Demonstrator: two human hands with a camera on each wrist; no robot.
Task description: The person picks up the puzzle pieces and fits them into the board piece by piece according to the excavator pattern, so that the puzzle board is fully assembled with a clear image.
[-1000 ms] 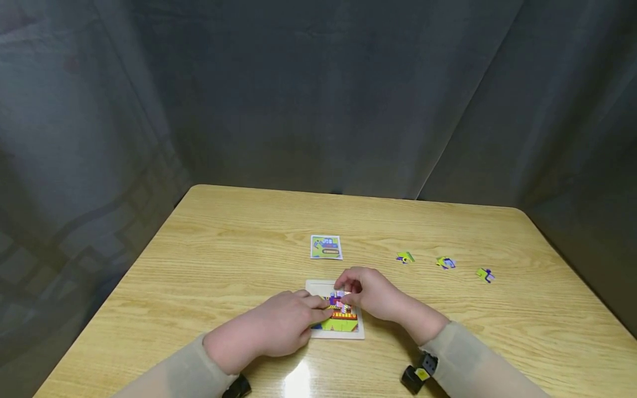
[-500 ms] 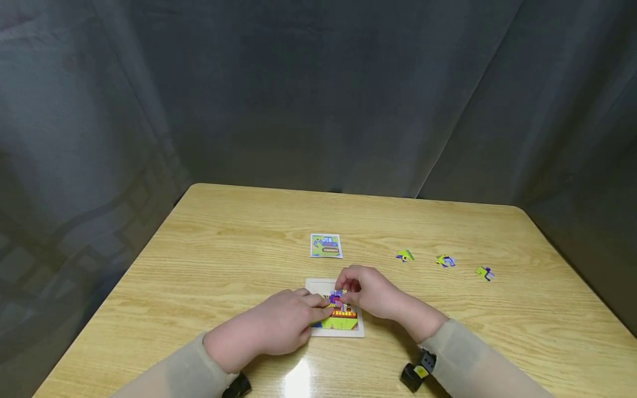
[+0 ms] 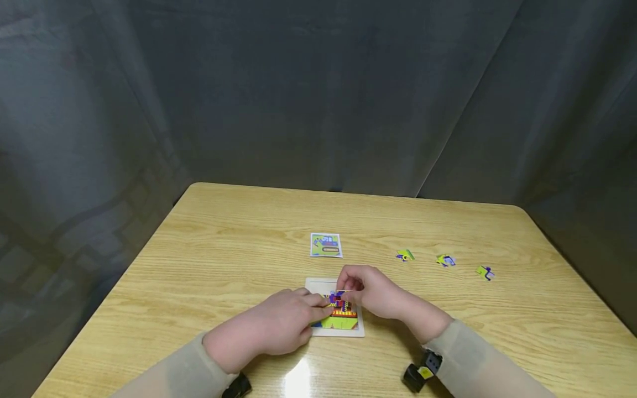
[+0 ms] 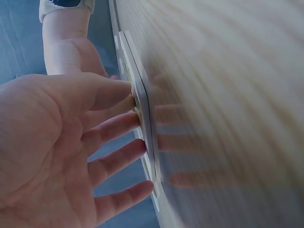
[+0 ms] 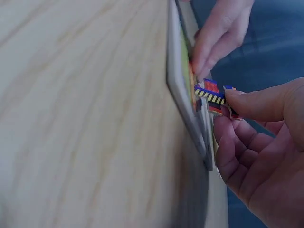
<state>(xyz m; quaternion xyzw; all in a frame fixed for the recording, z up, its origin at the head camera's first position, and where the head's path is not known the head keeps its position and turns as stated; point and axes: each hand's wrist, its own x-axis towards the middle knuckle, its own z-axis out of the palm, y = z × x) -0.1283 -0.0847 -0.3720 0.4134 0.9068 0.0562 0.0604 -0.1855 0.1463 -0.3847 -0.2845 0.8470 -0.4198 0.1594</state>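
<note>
A white-framed puzzle tray (image 3: 338, 333) lies near the table's front, its lower part filled with green, red and yellow picture pieces. My left hand (image 3: 282, 323) rests on the tray's left side, fingers extended; the left wrist view shows the thumb and fingertips of that hand (image 4: 71, 137) against the tray edge (image 4: 135, 71). Thumb and finger of my right hand (image 3: 375, 293) pinch a puzzle piece over the tray's right part. In the right wrist view the piece (image 5: 211, 96), with yellow stripes and blue and red areas, is tilted up from the tray, held by my right hand (image 5: 266, 142).
Behind the tray lies a square picture card (image 3: 325, 245) showing a vehicle. Three loose clusters or pieces are at the right: one (image 3: 405, 255), another (image 3: 445, 260) and a third (image 3: 485, 272). A dark curtain (image 3: 318, 99) hangs behind the wooden table (image 3: 239, 237).
The pinched piece has turned or tilted a little in my right fingers, which have shifted very slightly. My left hand stays on the tray.
</note>
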